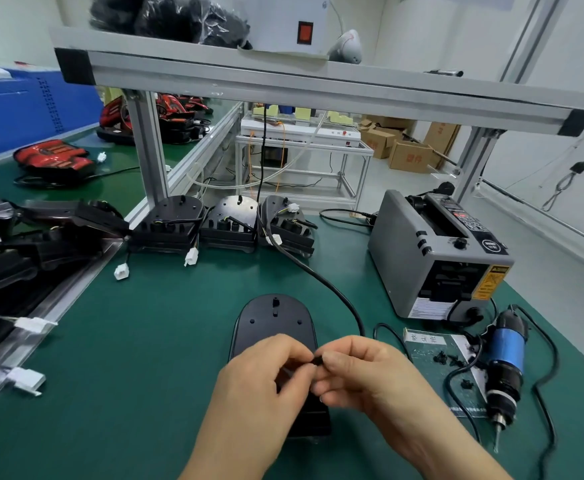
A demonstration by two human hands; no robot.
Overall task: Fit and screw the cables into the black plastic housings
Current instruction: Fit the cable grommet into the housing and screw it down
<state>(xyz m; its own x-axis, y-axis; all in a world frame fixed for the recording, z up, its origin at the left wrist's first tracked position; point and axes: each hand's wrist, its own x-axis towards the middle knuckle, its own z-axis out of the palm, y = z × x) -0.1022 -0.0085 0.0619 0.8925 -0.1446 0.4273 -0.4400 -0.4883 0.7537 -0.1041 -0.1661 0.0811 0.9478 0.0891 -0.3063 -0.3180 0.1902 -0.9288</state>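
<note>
Black plastic on green: the housing (276,323) lies flat on the table (138,341), its long axis running straight away from us, rounded end far and the near end hidden under our hands. Our left hand (259,379) and right hand (366,372) meet over that near half, and the fingers (299,353) of both are curled in and pinched narrowly on one small black piece, the end fitting (317,359), which we take to belong to the cable (332,289). The cable itself disappears behind the right hand and trails off toward the far left, so its free length comes in from the far side while the fitting sits above the housing's near part. What matters next, we judge, is bringing the fitting down to its seat, which lies directly below the fingers; we cannot see that seat, nor tell whether the fitting is touching the housing yet. Both hands are equally close. The electric screwdriver (505,356) and the loose screws (444,359) lie on the right, nearer the right hand.
</note>
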